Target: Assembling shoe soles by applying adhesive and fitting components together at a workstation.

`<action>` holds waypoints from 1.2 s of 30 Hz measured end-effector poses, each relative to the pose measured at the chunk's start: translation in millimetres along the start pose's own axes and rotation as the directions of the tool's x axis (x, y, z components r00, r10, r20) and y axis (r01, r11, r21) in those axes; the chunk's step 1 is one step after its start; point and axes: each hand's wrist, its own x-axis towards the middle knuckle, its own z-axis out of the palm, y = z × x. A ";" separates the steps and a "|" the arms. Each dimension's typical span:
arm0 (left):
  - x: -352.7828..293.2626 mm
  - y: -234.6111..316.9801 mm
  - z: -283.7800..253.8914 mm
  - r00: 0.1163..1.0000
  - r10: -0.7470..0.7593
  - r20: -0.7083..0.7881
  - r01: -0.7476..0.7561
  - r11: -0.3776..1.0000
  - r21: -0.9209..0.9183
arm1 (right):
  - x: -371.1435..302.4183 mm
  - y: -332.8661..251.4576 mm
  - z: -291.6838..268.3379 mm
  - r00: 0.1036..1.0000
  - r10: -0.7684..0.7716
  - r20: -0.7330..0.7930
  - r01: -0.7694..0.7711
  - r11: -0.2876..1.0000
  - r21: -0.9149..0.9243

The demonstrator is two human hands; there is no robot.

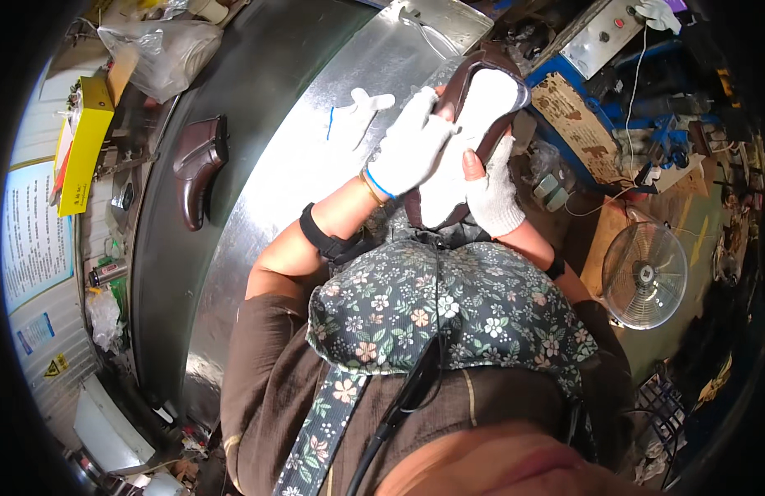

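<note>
A brown leather shoe is held up in front of my apron, its white underside turned toward me. Both hands wear white knitted gloves that leave some fingertips bare. My left hand is closed at the shoe's left edge, with bare fingertips against the brown leather. My right hand grips the other side, its thumb lying over the white underside. The far fingers of the right hand are partly hidden behind the shoe. On the shiny metal table left of my hands lies a loose white glove with a blue cuff edge.
A brown ankle boot lies on the dark conveyor belt to the left. Beyond it are a yellow box and a clear plastic bag. On the right stand a round fan and a control box with buttons.
</note>
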 end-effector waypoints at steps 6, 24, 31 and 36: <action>56.7 8.4 -6.2 0.982 0.135 0.129 -0.175 0.906 0.386 | -7.4 16.7 1.0 1.000 0.021 0.007 -0.020 0.999 -0.032; 79.6 -14.4 0.8 0.890 0.108 0.443 0.373 0.388 -0.843 | 16.6 68.5 -70.7 0.933 0.293 0.208 -0.347 0.886 0.307; 58.7 -6.6 12.1 0.964 0.038 0.264 0.153 0.732 -0.664 | 72.4 -46.2 -47.4 0.993 -0.042 0.112 -0.025 0.839 0.543; 45.6 -13.7 34.2 0.918 -0.120 0.378 0.361 0.646 -0.673 | 60.3 -57.3 -35.8 0.976 -0.179 -0.124 0.193 0.975 0.112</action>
